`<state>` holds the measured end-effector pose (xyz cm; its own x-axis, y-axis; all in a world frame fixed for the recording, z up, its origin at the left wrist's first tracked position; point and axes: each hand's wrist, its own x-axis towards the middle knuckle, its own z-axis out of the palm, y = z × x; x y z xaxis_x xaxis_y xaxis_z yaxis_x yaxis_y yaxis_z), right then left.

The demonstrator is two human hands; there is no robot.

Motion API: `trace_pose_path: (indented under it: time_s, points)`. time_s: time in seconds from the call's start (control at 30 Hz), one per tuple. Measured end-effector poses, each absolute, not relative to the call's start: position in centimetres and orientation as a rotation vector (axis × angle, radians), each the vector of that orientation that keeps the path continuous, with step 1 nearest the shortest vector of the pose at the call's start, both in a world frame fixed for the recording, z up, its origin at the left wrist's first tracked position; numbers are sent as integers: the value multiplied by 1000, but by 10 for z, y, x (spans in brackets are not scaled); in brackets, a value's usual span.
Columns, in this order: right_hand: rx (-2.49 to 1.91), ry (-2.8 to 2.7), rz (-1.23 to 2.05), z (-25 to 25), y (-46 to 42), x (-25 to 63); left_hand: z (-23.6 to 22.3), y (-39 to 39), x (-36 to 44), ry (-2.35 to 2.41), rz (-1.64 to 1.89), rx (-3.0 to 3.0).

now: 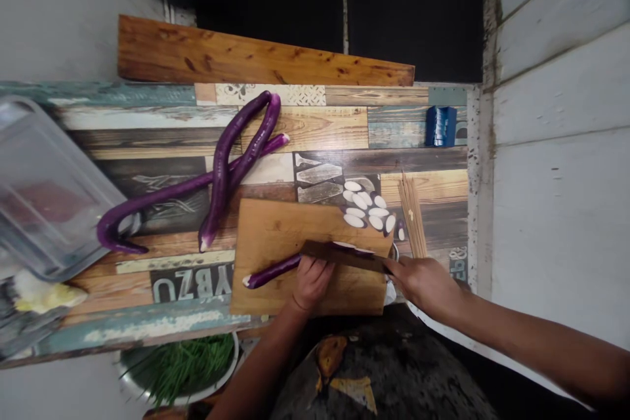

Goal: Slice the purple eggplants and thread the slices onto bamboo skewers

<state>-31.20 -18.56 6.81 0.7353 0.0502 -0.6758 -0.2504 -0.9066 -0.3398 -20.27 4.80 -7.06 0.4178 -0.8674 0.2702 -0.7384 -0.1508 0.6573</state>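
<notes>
A long purple eggplant (pixel 273 272) lies slantwise on the wooden cutting board (pixel 275 223). My left hand (pixel 313 281) presses it down with curled fingers, close against the blade. In my right hand (pixel 426 285) is the handle of a cleaver (pixel 347 256), its broad blade lying across the eggplant's right part. Pale slices show just beyond the blade. More oval eggplant slices (pixel 367 207) are heaped at the board's far right corner, and one small piece (pixel 401 231) sits off the board's edge. The cleaver hides part of the eggplant.
Several whole eggplants (pixel 224 151) lie crossed left of the board. A clear plastic container (pixel 54 210) stands at far left. Bamboo skewers (pixel 413 216) and a blue box (pixel 441 126) are at right. Below the table edge is a bowl (pixel 235 357) of green stalks (pixel 191 364).
</notes>
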Motion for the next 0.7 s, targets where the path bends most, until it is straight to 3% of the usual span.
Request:
trace_pose_path:
  time_s: [0.27, 0.5, 0.7]
  points:
    - [-2513, 406, 656, 46, -183, -292, -43, 31, -193, -1364, 11, 1994]
    - [-2516, 131, 789, 90, -185, -316, -60, 47, -197, -1348, 96, 1939]
    - [-2530, 168, 788, 91, -180, -329, -69, 51, -198, -1353, 111, 1934]
